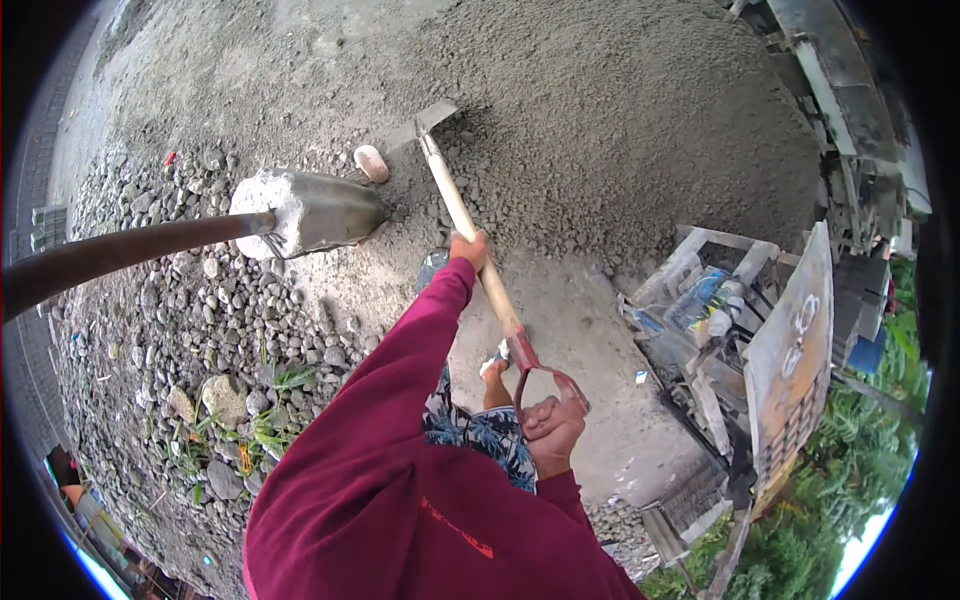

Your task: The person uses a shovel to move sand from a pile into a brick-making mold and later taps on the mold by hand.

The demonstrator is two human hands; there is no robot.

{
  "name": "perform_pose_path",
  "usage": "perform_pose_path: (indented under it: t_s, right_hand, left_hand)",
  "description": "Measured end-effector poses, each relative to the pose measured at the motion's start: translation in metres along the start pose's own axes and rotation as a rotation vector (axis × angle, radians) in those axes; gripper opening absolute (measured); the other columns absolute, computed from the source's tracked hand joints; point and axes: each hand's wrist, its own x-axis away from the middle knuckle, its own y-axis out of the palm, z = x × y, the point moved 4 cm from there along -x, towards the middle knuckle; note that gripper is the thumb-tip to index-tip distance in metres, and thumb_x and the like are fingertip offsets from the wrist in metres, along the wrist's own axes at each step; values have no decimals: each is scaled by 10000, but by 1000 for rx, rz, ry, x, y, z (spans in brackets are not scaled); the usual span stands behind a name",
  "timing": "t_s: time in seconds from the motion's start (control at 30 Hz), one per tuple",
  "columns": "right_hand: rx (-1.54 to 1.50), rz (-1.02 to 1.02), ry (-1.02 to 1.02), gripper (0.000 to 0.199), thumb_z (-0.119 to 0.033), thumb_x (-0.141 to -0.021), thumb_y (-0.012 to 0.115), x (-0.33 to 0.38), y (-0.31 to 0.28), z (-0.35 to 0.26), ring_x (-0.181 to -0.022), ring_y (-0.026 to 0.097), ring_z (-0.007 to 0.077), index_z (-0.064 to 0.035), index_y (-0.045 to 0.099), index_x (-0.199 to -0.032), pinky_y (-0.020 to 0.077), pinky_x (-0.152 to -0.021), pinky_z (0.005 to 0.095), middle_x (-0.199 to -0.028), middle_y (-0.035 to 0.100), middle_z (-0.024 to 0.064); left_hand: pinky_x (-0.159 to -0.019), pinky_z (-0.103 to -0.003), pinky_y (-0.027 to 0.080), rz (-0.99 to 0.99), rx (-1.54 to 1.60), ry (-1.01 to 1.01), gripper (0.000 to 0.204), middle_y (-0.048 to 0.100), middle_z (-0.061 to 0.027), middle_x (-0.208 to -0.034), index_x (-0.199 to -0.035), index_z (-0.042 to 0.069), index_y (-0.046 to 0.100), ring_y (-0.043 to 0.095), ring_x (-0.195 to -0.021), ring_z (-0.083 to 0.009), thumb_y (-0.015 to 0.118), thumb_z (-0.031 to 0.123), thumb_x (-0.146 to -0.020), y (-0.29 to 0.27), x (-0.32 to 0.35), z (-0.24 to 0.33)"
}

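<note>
A shovel (456, 192) with a pale wooden shaft and a red D-shaped handle is in both my hands. My left hand (468, 252) wraps round the middle of the shaft. The red handle is in the grip of my right hand (555, 428), close to my body. At the far end, the metal blade (436, 115) meets the grey sand-and-gravel mix (600, 130). Left of it lies a second shovel (318, 210), its pale, crusted blade resting on the ground. A brown shaft runs from that blade out of view at the left. Between the two blades sits a pinkish oval object (371, 163).
Loose stones (240, 330) cover the left ground, with weeds (262, 440) among them. To the right stands a wooden frame (690, 270) holding plastic bottles, beside an upright board (790, 350). Planks (840, 90) line the far right. My feet stand on grey ground.
</note>
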Motion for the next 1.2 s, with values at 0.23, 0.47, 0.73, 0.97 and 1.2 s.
perform_pose_path:
  t_s: [0.23,0.47,0.73,0.97,1.2]
  right_hand:
    - [-25,180,87,261,-303,-858,623,19,-78,-17,-421,456,155,-80,525,-763,390,-401,273,-587,513,44]
    - [-44,150,-7,379,-339,-931,468,148,-257,-59,-388,436,188,14,538,-1051,374,-358,301,-528,477,58]
    - [-19,106,-29,431,-375,-941,461,139,-297,-26,-396,445,191,-27,526,-1188,434,-444,360,-513,462,50]
    - [22,234,101,416,-381,-902,522,89,-216,5,-385,444,188,-22,574,-1106,386,-387,306,-511,468,33]
    - [-9,317,-30,415,-333,-930,481,201,-253,-29,-368,447,198,31,548,-1118,403,-360,318,-492,468,47]
  left_hand:
    - [-441,-422,526,-14,-51,-138,362,603,-195,-656,-882,-129,496,638,-522,-323,611,210,-832,48,74,-40]
    - [-398,-349,504,12,84,-152,252,581,-145,-592,-847,-65,502,595,-444,-228,577,175,-867,99,289,-163]
    - [-420,-371,496,15,71,-138,273,582,-113,-642,-954,-30,499,596,-483,-239,615,194,-850,77,283,-188]
    - [-456,-396,514,19,-231,-195,403,599,-152,-630,-930,-69,495,612,-483,-280,646,289,-824,51,191,-135]
    - [-433,-377,506,-101,129,-236,351,552,-142,-751,-1080,-27,376,580,-514,-228,575,136,-842,90,344,-185]
